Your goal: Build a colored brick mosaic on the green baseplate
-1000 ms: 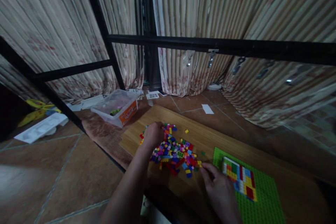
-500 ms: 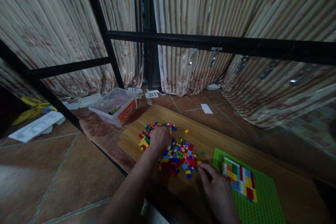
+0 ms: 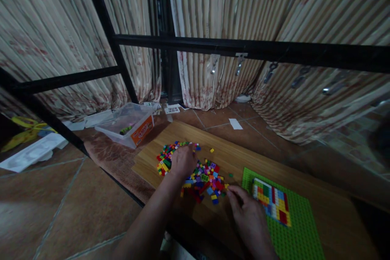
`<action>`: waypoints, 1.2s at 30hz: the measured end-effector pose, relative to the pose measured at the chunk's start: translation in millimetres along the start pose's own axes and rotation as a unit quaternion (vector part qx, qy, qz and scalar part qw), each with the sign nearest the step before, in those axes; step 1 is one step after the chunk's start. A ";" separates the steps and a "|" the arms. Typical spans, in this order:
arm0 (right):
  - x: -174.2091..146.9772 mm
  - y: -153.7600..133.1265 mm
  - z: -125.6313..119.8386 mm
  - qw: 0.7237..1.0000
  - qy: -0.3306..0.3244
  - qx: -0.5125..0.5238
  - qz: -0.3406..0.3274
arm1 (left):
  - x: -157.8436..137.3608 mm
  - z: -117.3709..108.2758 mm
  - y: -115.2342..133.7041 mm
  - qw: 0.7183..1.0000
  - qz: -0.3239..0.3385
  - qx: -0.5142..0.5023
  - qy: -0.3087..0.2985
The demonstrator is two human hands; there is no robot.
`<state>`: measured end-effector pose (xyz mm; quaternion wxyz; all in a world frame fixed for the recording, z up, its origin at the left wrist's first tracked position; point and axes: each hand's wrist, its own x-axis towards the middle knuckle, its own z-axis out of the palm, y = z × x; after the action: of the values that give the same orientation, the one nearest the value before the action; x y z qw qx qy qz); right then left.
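A heap of small coloured bricks lies on a low wooden table. My left hand rests palm down on the middle of the heap, fingers bent into the bricks; whether it holds one is hidden. My right hand lies on the table at the heap's right edge, fingertips touching the outermost bricks. Just right of it is a green baseplate with a patch of red, yellow, blue and white bricks built on it.
A black metal frame crosses above the table, with striped curtains behind. A clear plastic box with an orange label sits on the tiled floor at the left, beside white papers. A paper scrap lies beyond the table.
My left hand has slid from the heap's far left toward its middle, uncovering bricks at the left. My right hand has barely moved. The view has shifted a little.
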<state>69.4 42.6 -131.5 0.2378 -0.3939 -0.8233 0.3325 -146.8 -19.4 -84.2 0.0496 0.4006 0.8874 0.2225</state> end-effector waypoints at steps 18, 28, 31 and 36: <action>9.3 -27.7 -9.1 0.924 0.100 0.367 0.045 | -48.6 22.0 68.4 0.761 0.019 -0.599 -0.248; 5.3 -22.8 -17.1 0.967 0.086 0.237 -0.020 | -44.4 25.7 59.9 0.764 -0.018 -0.591 -0.259; 5.1 -27.3 -14.9 0.947 0.084 0.311 0.018 | -44.5 24.3 60.1 0.754 -0.022 -0.605 -0.255; 6.8 -29.4 -11.1 0.911 0.090 0.399 0.058 | -48.4 23.4 65.3 0.765 -0.009 -0.598 -0.236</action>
<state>58.3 38.3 -101.6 0.4284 -0.3417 -0.5727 0.6096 -63.0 -8.7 -81.2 0.4895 0.3213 0.5381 0.6063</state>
